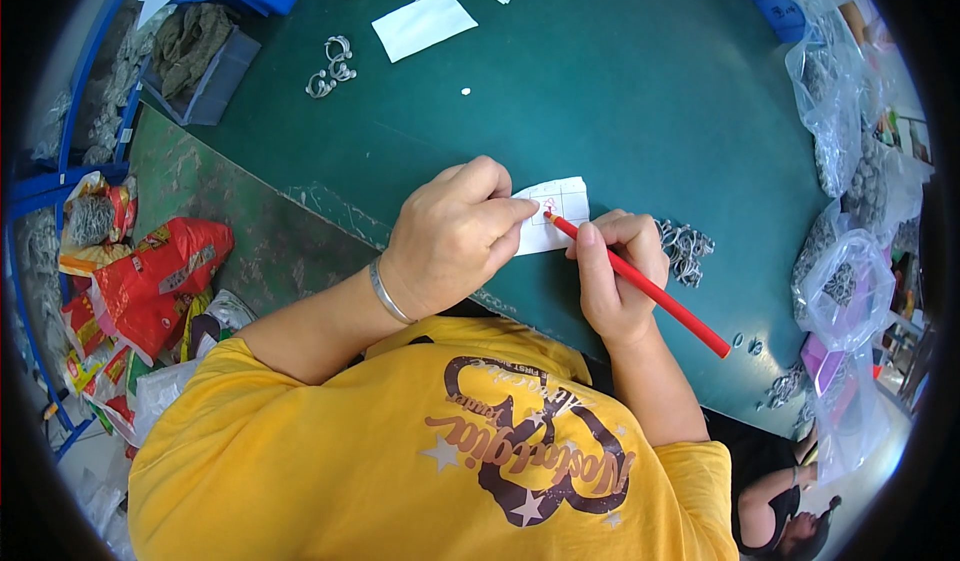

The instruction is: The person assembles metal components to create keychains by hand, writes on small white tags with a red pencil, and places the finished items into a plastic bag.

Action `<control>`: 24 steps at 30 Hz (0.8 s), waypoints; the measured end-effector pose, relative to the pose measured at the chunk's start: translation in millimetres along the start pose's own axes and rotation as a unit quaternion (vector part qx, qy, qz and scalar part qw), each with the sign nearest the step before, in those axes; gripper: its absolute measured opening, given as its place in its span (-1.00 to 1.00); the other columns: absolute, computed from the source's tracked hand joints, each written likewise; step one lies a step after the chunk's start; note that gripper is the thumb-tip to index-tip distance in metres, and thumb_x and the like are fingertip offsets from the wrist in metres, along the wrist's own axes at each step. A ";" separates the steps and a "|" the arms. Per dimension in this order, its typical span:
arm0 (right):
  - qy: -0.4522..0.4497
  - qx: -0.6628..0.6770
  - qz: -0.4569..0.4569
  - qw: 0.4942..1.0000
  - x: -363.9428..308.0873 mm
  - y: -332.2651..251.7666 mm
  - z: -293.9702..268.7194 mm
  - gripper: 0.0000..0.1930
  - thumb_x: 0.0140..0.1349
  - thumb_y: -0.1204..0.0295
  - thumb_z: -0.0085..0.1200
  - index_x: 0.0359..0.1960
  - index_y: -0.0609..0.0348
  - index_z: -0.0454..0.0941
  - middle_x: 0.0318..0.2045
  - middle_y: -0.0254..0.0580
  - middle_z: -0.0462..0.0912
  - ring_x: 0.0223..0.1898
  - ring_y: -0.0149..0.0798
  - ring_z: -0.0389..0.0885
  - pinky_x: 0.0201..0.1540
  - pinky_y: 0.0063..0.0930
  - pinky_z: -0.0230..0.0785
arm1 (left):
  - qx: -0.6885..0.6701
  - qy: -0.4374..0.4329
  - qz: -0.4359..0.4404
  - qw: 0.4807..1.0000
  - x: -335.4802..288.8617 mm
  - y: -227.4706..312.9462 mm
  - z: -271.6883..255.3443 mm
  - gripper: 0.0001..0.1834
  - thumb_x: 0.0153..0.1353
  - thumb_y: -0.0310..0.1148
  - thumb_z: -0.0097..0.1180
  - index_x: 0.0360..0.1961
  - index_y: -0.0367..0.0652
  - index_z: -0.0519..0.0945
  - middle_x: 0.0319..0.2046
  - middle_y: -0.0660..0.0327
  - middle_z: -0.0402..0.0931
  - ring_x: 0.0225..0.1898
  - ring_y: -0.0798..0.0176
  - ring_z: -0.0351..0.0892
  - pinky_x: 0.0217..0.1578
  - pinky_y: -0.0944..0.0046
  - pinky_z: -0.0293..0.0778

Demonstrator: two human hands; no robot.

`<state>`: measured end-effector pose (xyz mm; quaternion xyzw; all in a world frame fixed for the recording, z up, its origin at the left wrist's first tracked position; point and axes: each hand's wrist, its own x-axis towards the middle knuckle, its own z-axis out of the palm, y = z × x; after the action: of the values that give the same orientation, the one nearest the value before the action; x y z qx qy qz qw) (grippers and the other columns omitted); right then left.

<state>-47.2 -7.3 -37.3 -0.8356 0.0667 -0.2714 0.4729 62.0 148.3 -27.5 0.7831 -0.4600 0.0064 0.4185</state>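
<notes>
My right hand [622, 271] is closed around a long red pencil [655, 291], its tip touching a small white paper slip [540, 239] with printed boxes. Red marks show on the slip close to the tip. My left hand [455, 216] has its fingers curled, with the index finger pressed on the slip's left side and holding it against the green tabletop [600, 111]. The thumb of that hand is mostly hidden. Just right of my right hand lies a small heap of silvery metal rings or links [685, 251].
Silvery curved metal pieces [331, 67] and a blank white sheet [425, 25] lie farther back. Clear plastic bags of metal parts [845, 281] line the right edge. A grey bin [205, 76] stands at the left. Another person [780, 506] is at the lower right.
</notes>
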 end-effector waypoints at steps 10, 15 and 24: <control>-0.001 0.022 0.001 1.000 -0.3 0.2 -3.4 -0.82 0.14 0.62 0.13 -0.51 0.20 0.35 -0.63 -0.21 0.50 -0.69 -0.38 0.40 -0.63 -0.57 0.21 | -0.001 -0.005 -0.006 1.000 0.5 -0.3 -0.8 -0.85 -0.08 -0.62 0.29 -0.40 -0.29 0.69 -0.45 0.18 0.43 -0.46 0.25 0.46 -0.49 0.34 0.42; 0.030 0.021 0.038 0.999 -3.1 0.1 -2.4 -0.82 0.15 0.61 0.12 -0.50 0.20 0.34 -0.66 -0.22 0.49 -0.71 -0.39 0.38 -0.65 -0.58 0.19 | -0.007 -0.002 -0.007 1.000 0.7 0.3 -0.8 -0.84 -0.09 -0.62 0.29 -0.40 -0.28 0.69 -0.45 0.18 0.43 -0.46 0.24 0.46 -0.49 0.34 0.42; 0.024 0.014 0.026 0.999 -2.4 -0.7 -3.3 -0.81 0.15 0.62 0.12 -0.53 0.20 0.34 -0.69 -0.23 0.45 -0.73 -0.39 0.36 -0.67 -0.57 0.17 | -0.007 -0.006 -0.004 1.000 0.4 -1.5 -0.4 -0.82 -0.10 -0.64 0.28 -0.38 -0.28 0.69 -0.45 0.18 0.42 -0.46 0.25 0.46 -0.50 0.35 0.42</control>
<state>-51.0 -8.5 -36.4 -0.8199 0.0959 -0.2801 0.4900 63.4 148.6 -28.0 0.7822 -0.4590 -0.0032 0.4214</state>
